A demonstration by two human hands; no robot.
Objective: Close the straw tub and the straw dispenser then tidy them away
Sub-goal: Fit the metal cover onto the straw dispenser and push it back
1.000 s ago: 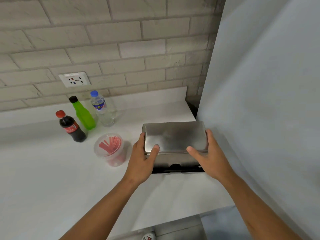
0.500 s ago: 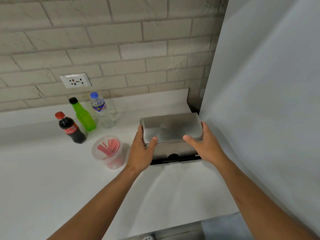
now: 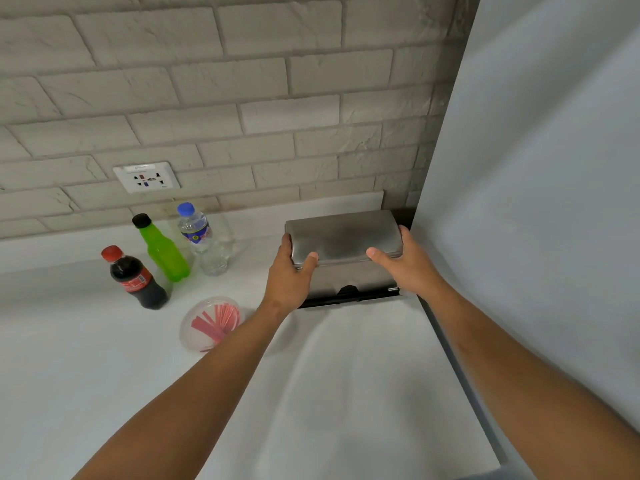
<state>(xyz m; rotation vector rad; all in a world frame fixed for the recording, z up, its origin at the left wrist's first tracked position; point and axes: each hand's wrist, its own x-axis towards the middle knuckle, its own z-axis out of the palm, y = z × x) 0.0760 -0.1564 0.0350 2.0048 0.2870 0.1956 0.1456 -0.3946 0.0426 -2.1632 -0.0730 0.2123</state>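
The steel straw dispenser (image 3: 343, 237), lid down, stands on the white counter (image 3: 346, 393) near the back right corner, close to the brick wall. My left hand (image 3: 289, 277) grips its left end with the thumb on the lid. My right hand (image 3: 408, 265) grips its right end the same way. A clear round straw tub (image 3: 211, 323) with red straws inside sits left of the dispenser, partly behind my left forearm; a clear lid seems to cover it.
Three bottles stand at the back left: a cola bottle (image 3: 136, 277), a green bottle (image 3: 161, 247) and a water bottle (image 3: 202, 237). A wall socket (image 3: 147, 177) is above them. A tall grey panel (image 3: 540, 202) borders the counter on the right.
Both hands have pushed the dispenser away from me, toward the back wall and the right corner. The tub and bottles have stayed put.
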